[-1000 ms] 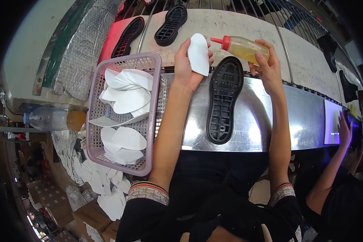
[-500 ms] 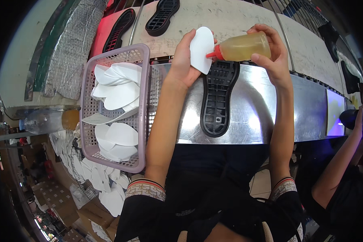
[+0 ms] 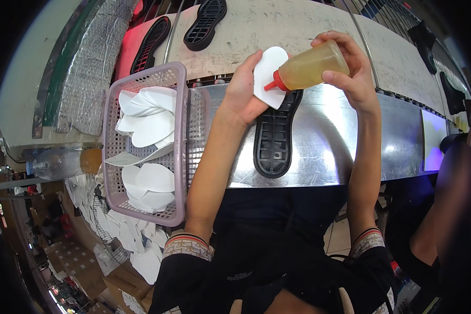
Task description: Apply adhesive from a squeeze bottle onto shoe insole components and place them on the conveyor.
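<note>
My left hand point(image 3: 244, 86) grips a white oval shoe insert point(image 3: 268, 70) by its edges, tilted above the metal bench. My right hand point(image 3: 355, 76) is wrapped round a squeeze bottle point(image 3: 315, 65) of yellowish liquid. Its red nozzle points down and left, with the tip at the lower part of the insert's face; whether it touches, I cannot tell. Below both hands, a black shoe sole point(image 3: 273, 144) lies on the bench with its gridded side up. Its far end is partly hidden by the insert and the bottle.
A lilac plastic basket point(image 3: 181, 157) at the left holds stacks of white inserts point(image 3: 150, 128). Black soles point(image 3: 205, 25) lie on the pale conveyor point(image 3: 282, 29) beyond the metal bench point(image 3: 319, 152). Another person's arm point(image 3: 445, 204) is at the right. A plastic bottle point(image 3: 57, 163) lies left of the basket.
The insert and my left hand have come slightly lower. The squeeze bottle has tilted further, its nozzle moving down and left over the insert. The other person's arm has shifted.
</note>
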`<control>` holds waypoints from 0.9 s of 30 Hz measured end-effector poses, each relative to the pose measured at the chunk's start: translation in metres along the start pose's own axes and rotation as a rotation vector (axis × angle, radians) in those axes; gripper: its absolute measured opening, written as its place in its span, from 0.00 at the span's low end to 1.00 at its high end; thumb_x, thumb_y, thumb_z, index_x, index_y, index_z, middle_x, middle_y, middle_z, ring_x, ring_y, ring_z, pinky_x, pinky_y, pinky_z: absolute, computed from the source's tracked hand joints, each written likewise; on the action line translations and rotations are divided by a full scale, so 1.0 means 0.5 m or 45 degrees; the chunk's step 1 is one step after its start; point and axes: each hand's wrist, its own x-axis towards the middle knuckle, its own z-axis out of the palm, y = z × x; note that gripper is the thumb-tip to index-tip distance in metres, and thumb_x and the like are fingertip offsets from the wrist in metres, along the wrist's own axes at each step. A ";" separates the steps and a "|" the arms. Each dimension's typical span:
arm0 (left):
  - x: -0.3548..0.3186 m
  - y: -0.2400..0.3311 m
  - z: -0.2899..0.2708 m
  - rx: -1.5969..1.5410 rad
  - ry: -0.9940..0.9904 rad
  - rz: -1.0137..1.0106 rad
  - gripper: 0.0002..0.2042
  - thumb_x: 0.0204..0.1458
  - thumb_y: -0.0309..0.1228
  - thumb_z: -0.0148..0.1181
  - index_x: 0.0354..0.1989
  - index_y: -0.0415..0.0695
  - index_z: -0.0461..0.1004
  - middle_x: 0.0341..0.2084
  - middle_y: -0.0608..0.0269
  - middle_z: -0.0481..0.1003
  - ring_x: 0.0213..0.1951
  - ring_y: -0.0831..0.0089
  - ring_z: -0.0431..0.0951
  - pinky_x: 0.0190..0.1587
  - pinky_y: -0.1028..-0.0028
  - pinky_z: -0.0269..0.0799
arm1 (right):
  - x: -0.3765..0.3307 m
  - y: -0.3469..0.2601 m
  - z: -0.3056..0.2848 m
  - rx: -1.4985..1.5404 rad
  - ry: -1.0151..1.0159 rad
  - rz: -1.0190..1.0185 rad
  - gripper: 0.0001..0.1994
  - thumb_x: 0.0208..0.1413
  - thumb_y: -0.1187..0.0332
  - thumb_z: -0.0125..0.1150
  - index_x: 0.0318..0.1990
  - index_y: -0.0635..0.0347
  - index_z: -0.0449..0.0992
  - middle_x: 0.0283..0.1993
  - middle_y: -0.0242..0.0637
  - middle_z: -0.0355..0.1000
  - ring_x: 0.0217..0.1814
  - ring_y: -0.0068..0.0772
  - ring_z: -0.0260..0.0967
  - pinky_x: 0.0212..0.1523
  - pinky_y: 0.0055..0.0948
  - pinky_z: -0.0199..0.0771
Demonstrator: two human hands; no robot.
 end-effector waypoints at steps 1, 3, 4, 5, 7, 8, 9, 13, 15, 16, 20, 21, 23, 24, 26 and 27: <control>0.000 -0.004 0.000 -0.012 -0.010 -0.043 0.21 0.63 0.41 0.34 0.51 0.35 0.63 0.43 0.51 0.71 0.45 0.62 0.73 0.48 0.62 0.71 | -0.002 -0.002 -0.002 -0.011 0.009 0.045 0.29 0.39 0.69 0.69 0.53 0.60 0.67 0.49 0.40 0.70 0.52 0.33 0.69 0.54 0.31 0.71; 0.001 -0.010 0.001 0.017 -0.051 -0.044 0.21 0.63 0.42 0.34 0.51 0.36 0.63 0.43 0.51 0.71 0.44 0.61 0.73 0.46 0.62 0.72 | -0.002 -0.013 -0.012 0.003 0.057 0.062 0.28 0.40 0.70 0.68 0.53 0.60 0.67 0.48 0.39 0.70 0.51 0.32 0.69 0.54 0.30 0.70; -0.001 -0.012 0.003 0.046 -0.083 -0.044 0.22 0.63 0.43 0.33 0.52 0.37 0.63 0.43 0.51 0.71 0.44 0.61 0.74 0.45 0.62 0.73 | -0.004 -0.016 -0.016 0.023 0.102 0.082 0.27 0.42 0.72 0.67 0.52 0.61 0.67 0.48 0.39 0.70 0.51 0.31 0.69 0.54 0.29 0.70; -0.002 -0.015 0.005 0.049 -0.086 -0.056 0.22 0.63 0.43 0.33 0.52 0.37 0.63 0.43 0.51 0.71 0.44 0.61 0.74 0.45 0.62 0.73 | -0.005 -0.017 -0.022 0.022 0.114 0.084 0.27 0.42 0.72 0.67 0.52 0.61 0.67 0.48 0.39 0.70 0.51 0.31 0.69 0.54 0.29 0.70; -0.006 -0.020 0.017 0.110 -0.079 -0.075 0.22 0.63 0.44 0.33 0.52 0.38 0.63 0.43 0.51 0.71 0.43 0.60 0.75 0.42 0.63 0.75 | -0.005 -0.014 -0.042 -0.159 0.224 0.043 0.28 0.43 0.70 0.64 0.54 0.63 0.64 0.52 0.40 0.67 0.53 0.30 0.67 0.55 0.27 0.66; -0.007 -0.021 0.021 0.112 -0.085 -0.086 0.22 0.63 0.44 0.33 0.52 0.38 0.63 0.43 0.51 0.71 0.43 0.60 0.75 0.42 0.63 0.75 | -0.005 -0.004 -0.057 -0.145 0.306 0.023 0.27 0.45 0.71 0.63 0.55 0.64 0.64 0.52 0.40 0.67 0.54 0.30 0.66 0.56 0.27 0.65; -0.010 -0.021 0.025 0.104 -0.091 -0.101 0.22 0.63 0.43 0.33 0.53 0.38 0.63 0.43 0.50 0.71 0.43 0.60 0.75 0.43 0.63 0.75 | -0.007 0.002 -0.064 -0.150 0.318 0.025 0.27 0.45 0.71 0.63 0.55 0.64 0.64 0.52 0.40 0.67 0.54 0.30 0.66 0.56 0.27 0.65; -0.019 -0.010 0.032 0.069 -0.285 -0.161 0.24 0.63 0.42 0.33 0.58 0.35 0.58 0.46 0.49 0.69 0.45 0.60 0.73 0.46 0.62 0.73 | -0.002 0.015 -0.077 -0.262 0.522 -0.060 0.24 0.48 0.74 0.62 0.54 0.63 0.65 0.51 0.39 0.68 0.54 0.29 0.65 0.56 0.27 0.65; -0.028 -0.009 0.047 0.071 -0.333 -0.145 0.24 0.62 0.41 0.34 0.60 0.34 0.56 0.47 0.48 0.69 0.46 0.60 0.73 0.47 0.63 0.73 | 0.000 0.047 -0.089 -0.350 0.833 -0.061 0.19 0.48 0.70 0.63 0.48 0.63 0.69 0.42 0.37 0.71 0.39 0.25 0.68 0.46 0.26 0.70; -0.033 -0.009 0.057 0.175 -0.246 -0.060 0.24 0.61 0.40 0.36 0.60 0.34 0.56 0.47 0.48 0.68 0.46 0.61 0.73 0.48 0.63 0.72 | -0.002 0.069 -0.109 -0.350 0.833 -0.067 0.19 0.48 0.70 0.63 0.48 0.63 0.69 0.42 0.37 0.71 0.39 0.25 0.68 0.46 0.26 0.70; -0.031 0.003 0.059 0.624 -0.086 0.237 0.24 0.55 0.36 0.49 0.58 0.36 0.60 0.47 0.49 0.69 0.47 0.62 0.73 0.52 0.65 0.70 | -0.030 0.132 -0.163 1.050 0.911 0.069 0.13 0.52 0.66 0.58 0.42 0.64 0.68 0.37 0.36 0.69 0.28 0.24 0.58 0.39 0.24 0.67; -0.031 0.002 0.060 0.632 -0.085 0.239 0.24 0.55 0.36 0.49 0.58 0.36 0.60 0.47 0.49 0.69 0.47 0.62 0.73 0.52 0.65 0.70 | -0.037 0.143 -0.164 1.365 0.921 0.060 0.13 0.54 0.66 0.56 0.41 0.64 0.67 0.37 0.37 0.68 0.27 0.25 0.55 0.37 0.24 0.65; -0.027 0.003 0.066 1.419 0.040 0.458 0.24 0.47 0.32 0.59 0.53 0.37 0.65 0.40 0.53 0.71 0.42 0.65 0.74 0.45 0.67 0.73 | -0.039 0.159 -0.157 1.480 0.909 0.068 0.12 0.54 0.66 0.56 0.41 0.64 0.67 0.38 0.39 0.68 0.27 0.25 0.54 0.35 0.24 0.64; -0.021 -0.005 0.072 1.739 0.119 0.543 0.23 0.43 0.33 0.65 0.47 0.35 0.68 0.36 0.51 0.72 0.40 0.60 0.76 0.42 0.65 0.73 | -0.035 0.169 -0.157 1.536 0.952 0.099 0.12 0.53 0.66 0.57 0.40 0.64 0.67 0.36 0.37 0.67 0.25 0.25 0.54 0.36 0.25 0.65; -0.009 -0.021 0.090 2.149 0.212 0.599 0.22 0.43 0.34 0.65 0.44 0.35 0.68 0.34 0.48 0.73 0.38 0.56 0.76 0.40 0.63 0.73 | -0.038 0.184 -0.164 1.597 0.933 0.120 0.13 0.52 0.64 0.57 0.40 0.63 0.67 0.35 0.36 0.67 0.24 0.25 0.54 0.34 0.24 0.65; 0.002 -0.028 0.094 2.555 0.297 0.653 0.21 0.42 0.35 0.66 0.41 0.34 0.68 0.33 0.46 0.73 0.37 0.53 0.76 0.39 0.62 0.74 | -0.048 0.187 -0.171 1.604 0.935 0.131 0.13 0.52 0.64 0.57 0.40 0.63 0.67 0.35 0.36 0.67 0.24 0.25 0.54 0.34 0.24 0.65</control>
